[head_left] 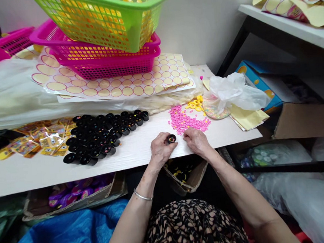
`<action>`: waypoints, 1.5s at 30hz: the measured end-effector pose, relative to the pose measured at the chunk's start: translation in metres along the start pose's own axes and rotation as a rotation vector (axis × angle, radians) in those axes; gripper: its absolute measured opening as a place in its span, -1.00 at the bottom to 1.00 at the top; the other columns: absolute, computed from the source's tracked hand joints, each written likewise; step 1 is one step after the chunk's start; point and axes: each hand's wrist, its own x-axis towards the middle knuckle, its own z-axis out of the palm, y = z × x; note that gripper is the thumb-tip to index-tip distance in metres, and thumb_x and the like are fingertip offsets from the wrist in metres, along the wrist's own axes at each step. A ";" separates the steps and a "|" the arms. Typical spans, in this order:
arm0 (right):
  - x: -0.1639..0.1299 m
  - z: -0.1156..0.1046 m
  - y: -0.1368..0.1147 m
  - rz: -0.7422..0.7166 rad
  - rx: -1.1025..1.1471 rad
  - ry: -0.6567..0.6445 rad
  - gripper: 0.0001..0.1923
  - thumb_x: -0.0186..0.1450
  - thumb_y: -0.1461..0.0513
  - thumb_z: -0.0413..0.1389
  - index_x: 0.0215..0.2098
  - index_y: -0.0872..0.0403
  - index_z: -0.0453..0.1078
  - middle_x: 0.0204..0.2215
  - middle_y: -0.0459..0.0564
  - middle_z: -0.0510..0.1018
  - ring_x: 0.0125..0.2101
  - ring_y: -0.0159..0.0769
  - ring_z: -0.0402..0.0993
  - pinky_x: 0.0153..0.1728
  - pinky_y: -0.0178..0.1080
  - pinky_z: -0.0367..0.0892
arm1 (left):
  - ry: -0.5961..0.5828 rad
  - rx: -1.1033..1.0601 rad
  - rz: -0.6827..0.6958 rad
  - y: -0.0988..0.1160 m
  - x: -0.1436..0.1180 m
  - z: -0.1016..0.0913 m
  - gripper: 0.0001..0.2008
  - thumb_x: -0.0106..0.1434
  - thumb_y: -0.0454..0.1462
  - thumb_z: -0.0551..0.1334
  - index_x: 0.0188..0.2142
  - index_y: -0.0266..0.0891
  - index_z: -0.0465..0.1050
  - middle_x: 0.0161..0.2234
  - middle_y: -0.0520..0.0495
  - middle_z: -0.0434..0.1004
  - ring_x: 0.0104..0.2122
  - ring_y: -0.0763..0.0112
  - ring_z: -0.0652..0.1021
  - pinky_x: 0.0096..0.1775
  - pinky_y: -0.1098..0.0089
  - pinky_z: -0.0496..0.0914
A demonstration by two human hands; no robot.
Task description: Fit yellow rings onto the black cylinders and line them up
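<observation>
Nearer us than the pink pile (180,121), our left hand (161,148) pinches a black cup (171,138), probably light and stiff, best held round its wall; our right hand (197,141) is bunched, contents unclear.

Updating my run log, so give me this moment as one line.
left hand: holding black cup; right hand: near pink pieces; other black cups: on table

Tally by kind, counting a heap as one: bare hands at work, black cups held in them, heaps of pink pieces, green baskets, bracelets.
Hands: 2, left hand and right hand
Held black cup: 1
Pink heap: 1
Green basket: 1
Bracelet: 1
Total: 6
</observation>
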 end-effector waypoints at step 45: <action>0.080 -0.030 0.056 0.146 -0.051 0.312 -0.76 0.13 0.32 0.01 -0.24 0.18 0.39 -0.24 0.12 0.44 -0.24 -0.19 0.36 -0.24 -0.23 0.23 | -0.024 0.014 0.004 0.000 -0.001 -0.002 -0.80 -0.02 -0.30 0.28 -0.33 -0.18 0.45 -0.48 0.07 0.37 -0.50 0.52 0.36 -0.46 0.50 0.24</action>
